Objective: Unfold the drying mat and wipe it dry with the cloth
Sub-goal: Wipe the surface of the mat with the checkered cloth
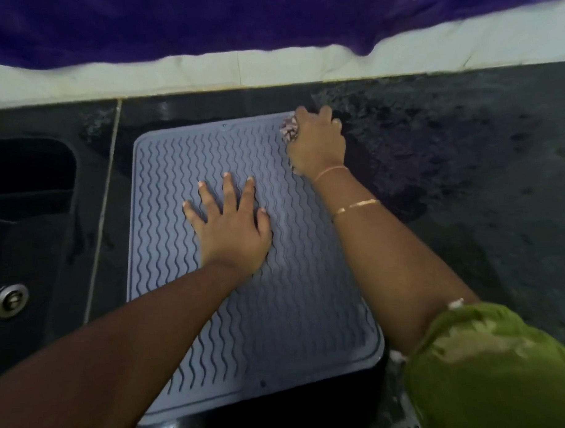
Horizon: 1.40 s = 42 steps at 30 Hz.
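Grey-blue silicone drying mat with wavy ridges (277, 294): fully unfolded, lying flat on the black speckled stone desk (448, 144), long side running away from the camera, near edge at the desk's front.

Left hand (232, 230): palm down mid-mat, fingers straight and spread, pressing on the ridges.

Right hand (317, 142): at the mat's far right corner, fingers curled round a bunched pink-and-white patterned cloth (288, 130) (only a small wad shows past the fingers). Cloth is touching the mat surface at that corner.

Right forearm carries thin gold bangles (354, 206); green patterned sleeve (491, 366) above the elbow.

Black sink (27, 197) with a round metal drain (11, 300) sits left of the mat, apart from it. Desk surface right of the mat looks wet in patches. White ledge (269, 68) behind the desk, purple fabric (204, 21) draped over it.
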Each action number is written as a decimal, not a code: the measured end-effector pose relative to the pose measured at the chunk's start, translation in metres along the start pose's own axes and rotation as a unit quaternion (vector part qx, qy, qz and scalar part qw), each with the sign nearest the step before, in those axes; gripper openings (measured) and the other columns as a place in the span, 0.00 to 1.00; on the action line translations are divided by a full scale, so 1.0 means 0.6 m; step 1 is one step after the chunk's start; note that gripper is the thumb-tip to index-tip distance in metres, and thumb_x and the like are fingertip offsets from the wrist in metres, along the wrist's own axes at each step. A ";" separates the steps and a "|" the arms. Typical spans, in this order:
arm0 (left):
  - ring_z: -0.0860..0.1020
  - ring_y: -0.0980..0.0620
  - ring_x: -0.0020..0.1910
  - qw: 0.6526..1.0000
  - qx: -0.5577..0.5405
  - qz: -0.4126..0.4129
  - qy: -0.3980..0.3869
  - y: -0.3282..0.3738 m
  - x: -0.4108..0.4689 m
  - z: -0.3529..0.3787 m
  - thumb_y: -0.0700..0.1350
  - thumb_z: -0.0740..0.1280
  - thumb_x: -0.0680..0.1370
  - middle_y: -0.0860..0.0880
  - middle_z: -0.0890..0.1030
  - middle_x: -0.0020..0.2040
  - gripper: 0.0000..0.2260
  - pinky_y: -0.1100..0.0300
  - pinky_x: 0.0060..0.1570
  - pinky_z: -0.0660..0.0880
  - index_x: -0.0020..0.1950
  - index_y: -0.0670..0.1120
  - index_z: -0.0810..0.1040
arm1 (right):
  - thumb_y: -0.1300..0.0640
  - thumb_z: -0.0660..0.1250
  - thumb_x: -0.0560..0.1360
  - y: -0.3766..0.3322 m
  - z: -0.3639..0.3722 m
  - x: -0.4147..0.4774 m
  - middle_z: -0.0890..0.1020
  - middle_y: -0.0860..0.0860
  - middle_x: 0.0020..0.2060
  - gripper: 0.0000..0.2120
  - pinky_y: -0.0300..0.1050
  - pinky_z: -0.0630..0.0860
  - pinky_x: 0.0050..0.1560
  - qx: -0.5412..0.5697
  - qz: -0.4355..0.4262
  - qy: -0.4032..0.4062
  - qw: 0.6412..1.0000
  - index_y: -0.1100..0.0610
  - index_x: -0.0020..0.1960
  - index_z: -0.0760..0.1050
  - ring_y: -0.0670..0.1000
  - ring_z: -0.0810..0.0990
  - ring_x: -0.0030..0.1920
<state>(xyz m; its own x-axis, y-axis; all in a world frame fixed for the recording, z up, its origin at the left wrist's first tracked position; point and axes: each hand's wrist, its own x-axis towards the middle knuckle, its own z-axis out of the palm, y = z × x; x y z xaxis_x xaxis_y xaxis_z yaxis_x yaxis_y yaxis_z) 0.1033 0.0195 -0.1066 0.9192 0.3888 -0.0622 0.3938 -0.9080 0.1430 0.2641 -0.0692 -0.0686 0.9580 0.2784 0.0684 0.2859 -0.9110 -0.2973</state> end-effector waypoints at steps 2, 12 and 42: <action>0.41 0.37 0.76 1.000 0.001 0.000 0.004 0.000 0.000 0.001 0.58 0.43 0.79 0.48 0.46 0.79 0.27 0.34 0.70 0.38 0.77 0.54 0.47 | 0.54 0.62 0.73 0.014 -0.010 -0.067 0.69 0.61 0.58 0.17 0.54 0.72 0.44 0.016 -0.011 0.009 1.000 0.56 0.61 0.69 0.65 0.69 0.56; 0.42 0.35 0.75 1.000 0.008 -0.001 0.002 0.003 0.000 -0.001 0.57 0.44 0.79 0.46 0.47 0.79 0.27 0.32 0.69 0.40 0.77 0.52 0.48 | 0.53 0.65 0.62 0.070 -0.072 -0.491 0.75 0.58 0.39 0.26 0.48 0.72 0.29 -0.067 0.015 -0.032 0.997 0.54 0.60 0.76 0.60 0.75 0.34; 0.41 0.36 0.75 1.000 0.010 -0.008 -0.002 0.001 0.009 0.001 0.58 0.45 0.79 0.47 0.47 0.79 0.27 0.32 0.69 0.38 0.77 0.53 0.50 | 0.51 0.64 0.71 0.018 -0.015 -0.214 0.71 0.59 0.55 0.18 0.52 0.72 0.44 -0.025 -0.016 0.028 0.999 0.52 0.60 0.72 0.60 0.71 0.52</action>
<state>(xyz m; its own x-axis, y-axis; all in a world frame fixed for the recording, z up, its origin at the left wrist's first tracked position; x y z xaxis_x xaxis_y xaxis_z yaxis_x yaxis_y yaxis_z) 0.1083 0.0207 -0.1072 0.9131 0.4019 -0.0687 0.4076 -0.9049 0.1226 0.1445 -0.1173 -0.0717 0.9473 0.2919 0.1317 0.3165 -0.9162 -0.2458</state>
